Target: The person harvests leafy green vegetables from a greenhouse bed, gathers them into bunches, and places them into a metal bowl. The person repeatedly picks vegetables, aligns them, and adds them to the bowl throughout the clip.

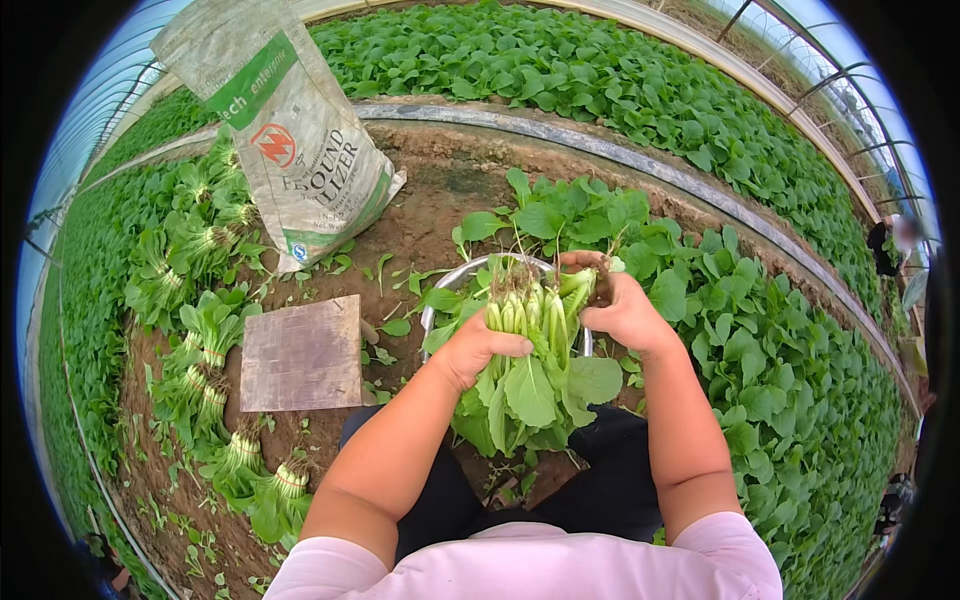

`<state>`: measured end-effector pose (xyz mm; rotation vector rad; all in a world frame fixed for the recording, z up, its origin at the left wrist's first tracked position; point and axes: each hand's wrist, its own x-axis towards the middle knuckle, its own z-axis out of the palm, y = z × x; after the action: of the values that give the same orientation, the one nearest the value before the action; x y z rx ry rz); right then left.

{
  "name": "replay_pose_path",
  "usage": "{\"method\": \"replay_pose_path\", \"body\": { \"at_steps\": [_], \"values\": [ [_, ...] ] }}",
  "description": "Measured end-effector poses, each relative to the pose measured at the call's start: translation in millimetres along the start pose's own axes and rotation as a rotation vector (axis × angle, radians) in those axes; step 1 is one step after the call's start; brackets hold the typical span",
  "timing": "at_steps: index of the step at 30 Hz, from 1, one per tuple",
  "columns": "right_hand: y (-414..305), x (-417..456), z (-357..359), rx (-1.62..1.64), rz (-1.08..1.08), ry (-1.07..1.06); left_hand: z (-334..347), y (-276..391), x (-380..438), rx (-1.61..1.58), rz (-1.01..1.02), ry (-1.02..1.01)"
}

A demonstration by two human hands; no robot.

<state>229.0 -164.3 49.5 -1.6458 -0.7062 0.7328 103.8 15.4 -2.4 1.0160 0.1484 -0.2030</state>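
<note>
My left hand [484, 349] is closed around a bunch of leafy greens [532, 390], whose pale stems and soil-covered roots point away from me. At the right side of the bunch, my right hand [619, 311] grips a few more stems by their root end, with the thumb and fingers around them. The leaves hang toward my lap. Beneath the bunch is a round metal basin [450, 281], mostly hidden by the greens and my hands; only parts of its rim show.
Left of the basin stands a small wooden stool [300, 356]. Several tied bunches of greens [244, 450] lie on the soil farther left. A woven fertilizer sack [307, 150] stands ahead. Growing greens [780, 390] fill the right side, by a grey hose [600, 146]. A person [889, 244] is far right.
</note>
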Motion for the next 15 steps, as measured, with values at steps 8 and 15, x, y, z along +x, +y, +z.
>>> {"method": "replay_pose_path", "body": {
  "at_steps": [8, 15],
  "values": [
    [-6, 29, 30, -0.047, -0.158, 0.269, -18, 11, -19, 0.062, 0.060, 0.070],
    [-20, 39, 40, 0.251, -0.031, 0.286, -29, 14, -19, 0.282, 0.284, 0.140]
  ]
}}
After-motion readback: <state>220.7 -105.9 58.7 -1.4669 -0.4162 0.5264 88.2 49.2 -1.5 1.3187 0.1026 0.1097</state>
